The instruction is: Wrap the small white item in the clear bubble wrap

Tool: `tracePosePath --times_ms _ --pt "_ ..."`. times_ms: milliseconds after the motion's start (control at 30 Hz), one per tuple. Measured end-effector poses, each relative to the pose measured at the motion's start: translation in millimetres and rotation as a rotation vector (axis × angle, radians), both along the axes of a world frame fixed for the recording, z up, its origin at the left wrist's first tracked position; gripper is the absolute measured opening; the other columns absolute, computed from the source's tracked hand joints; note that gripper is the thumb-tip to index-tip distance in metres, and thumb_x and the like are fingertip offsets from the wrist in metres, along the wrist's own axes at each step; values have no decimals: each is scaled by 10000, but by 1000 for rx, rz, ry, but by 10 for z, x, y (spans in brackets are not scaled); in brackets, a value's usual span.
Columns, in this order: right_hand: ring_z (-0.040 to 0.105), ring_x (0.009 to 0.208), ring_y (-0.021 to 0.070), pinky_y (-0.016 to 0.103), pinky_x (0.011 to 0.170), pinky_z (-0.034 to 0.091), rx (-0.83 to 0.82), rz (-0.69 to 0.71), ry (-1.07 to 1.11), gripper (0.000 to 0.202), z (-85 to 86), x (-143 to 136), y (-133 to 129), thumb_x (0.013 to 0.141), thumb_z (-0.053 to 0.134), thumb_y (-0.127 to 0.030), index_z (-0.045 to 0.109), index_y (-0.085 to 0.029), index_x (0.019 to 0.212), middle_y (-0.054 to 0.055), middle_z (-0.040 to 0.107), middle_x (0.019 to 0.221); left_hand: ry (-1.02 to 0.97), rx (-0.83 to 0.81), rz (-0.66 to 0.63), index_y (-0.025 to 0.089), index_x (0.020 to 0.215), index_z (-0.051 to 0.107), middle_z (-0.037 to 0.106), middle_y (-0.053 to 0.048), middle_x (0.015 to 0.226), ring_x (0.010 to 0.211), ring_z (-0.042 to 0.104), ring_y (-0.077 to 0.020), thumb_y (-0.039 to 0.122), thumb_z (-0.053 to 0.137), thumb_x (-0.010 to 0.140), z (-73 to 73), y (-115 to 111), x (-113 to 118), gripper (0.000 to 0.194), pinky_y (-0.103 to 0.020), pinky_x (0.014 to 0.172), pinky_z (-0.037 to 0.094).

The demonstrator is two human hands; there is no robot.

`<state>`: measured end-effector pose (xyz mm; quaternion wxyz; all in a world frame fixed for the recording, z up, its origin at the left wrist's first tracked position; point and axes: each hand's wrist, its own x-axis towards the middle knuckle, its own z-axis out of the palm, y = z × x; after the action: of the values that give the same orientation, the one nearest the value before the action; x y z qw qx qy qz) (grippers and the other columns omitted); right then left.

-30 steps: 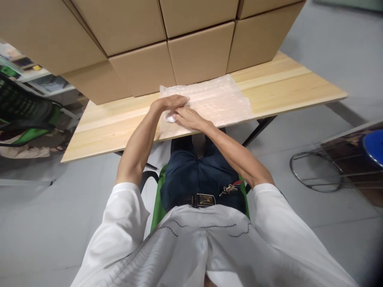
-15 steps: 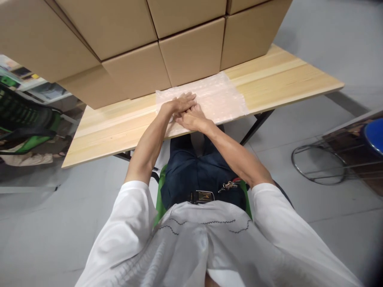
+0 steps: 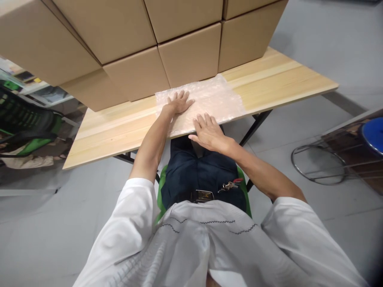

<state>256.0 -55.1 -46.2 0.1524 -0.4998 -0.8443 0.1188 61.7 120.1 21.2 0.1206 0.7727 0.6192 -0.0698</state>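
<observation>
A sheet of clear bubble wrap (image 3: pixel 218 97) lies flat on the pale wooden table (image 3: pixel 284 85), in front of stacked cardboard boxes (image 3: pixel 188 56). My left hand (image 3: pixel 178 103) rests palm down on the sheet's left part, fingers spread. My right hand (image 3: pixel 208 131) lies flat with spread fingers at the sheet's near edge, by the table's front edge. Neither hand holds anything. The small white object seen earlier is hidden from view.
The boxes fill the back of the table in a wall. A green and black chair (image 3: pixel 20 119) stands at the left. A metal stool frame (image 3: pixel 317 163) and a blue round seat (image 3: pixel 372 135) are at the right on the grey floor.
Both hands were bunched together over a small white object on the bubble wrap; now they have parted and lie flat, the right hand drawn back to the near edge.
</observation>
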Motion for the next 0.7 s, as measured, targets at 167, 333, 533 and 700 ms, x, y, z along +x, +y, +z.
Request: tracePosePath --times_ms 167,333,533,700 --pt "415 1969 559 762 1617 340 -18 53 70 1006 205 169 56 1317 312 -774 563 -36 1953 323 501 2058 56 20 -3 304 2142 232 120 -115 2239 2099 70 -448 693 331 1297 80 -77 95 935 -801 1661 66" --pt "310 2026 477 739 1637 293 39 -6 289 1007 371 -57 419 1338 282 -800 397 -115 2066 253 368 2144 143 73 -64 136 2132 204 95 -197 2228 2100 48 -448 480 440 1273 56 -444 288 954 -719 1690 41" --pt "260 2050 413 696 1662 222 -122 -31 231 922 237 -243 822 1340 334 -707 397 -151 2073 199 304 2174 127 77 -140 156 2135 211 132 -146 2231 2104 74 -406 446 574 1225 -194 -823 315 1022 -608 1709 42" --pt "470 1961 414 668 1628 320 -77 -12 170 875 175 -27 988 1332 307 -624 508 -86 1992 246 505 2079 41 106 -60 132 2126 233 162 -171 2229 2099 131 -387 449 367 1278 -161 -860 378 915 -587 1698 154"
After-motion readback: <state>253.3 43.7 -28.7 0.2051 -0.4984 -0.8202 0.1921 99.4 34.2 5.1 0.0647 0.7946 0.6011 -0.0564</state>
